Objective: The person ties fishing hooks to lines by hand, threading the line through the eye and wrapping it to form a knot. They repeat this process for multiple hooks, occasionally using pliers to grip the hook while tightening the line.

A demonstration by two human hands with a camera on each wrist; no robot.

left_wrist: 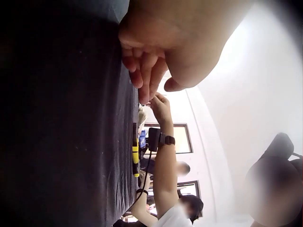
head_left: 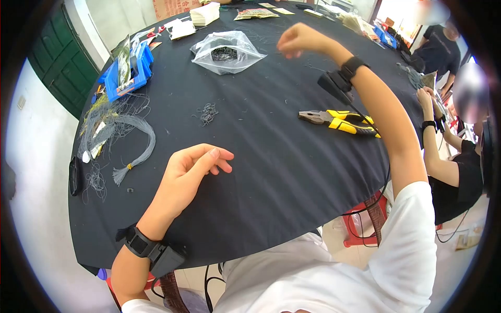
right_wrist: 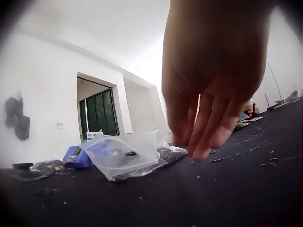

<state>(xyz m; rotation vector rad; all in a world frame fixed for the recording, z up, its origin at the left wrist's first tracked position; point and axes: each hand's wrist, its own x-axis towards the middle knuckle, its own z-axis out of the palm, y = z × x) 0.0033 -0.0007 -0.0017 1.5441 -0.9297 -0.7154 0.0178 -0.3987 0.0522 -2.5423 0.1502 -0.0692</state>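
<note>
My left hand (head_left: 190,169) hovers over the near left part of the black table, thumb close to the index finger and the other fingers loosely bent. Nothing shows between them in the left wrist view. Farther out, my right hand (head_left: 301,39) reaches over the table to the right of a clear zip bag (head_left: 229,55) of small dark pieces. Its fingers (right_wrist: 215,125) hang down loosely with no object visible in them. Yellow-and-black pliers (head_left: 339,122) lie below my right forearm. A small pile of grey wire bits (head_left: 208,113) lies between the bag and my left hand.
A bundle of thin grey strands (head_left: 143,138), tied with yellow, lies at the left beside tangled strands. Behind it stands a blue bin (head_left: 128,78). Stacked white cards (head_left: 205,14) sit at the far edge. Another person (head_left: 454,172) works at the right side.
</note>
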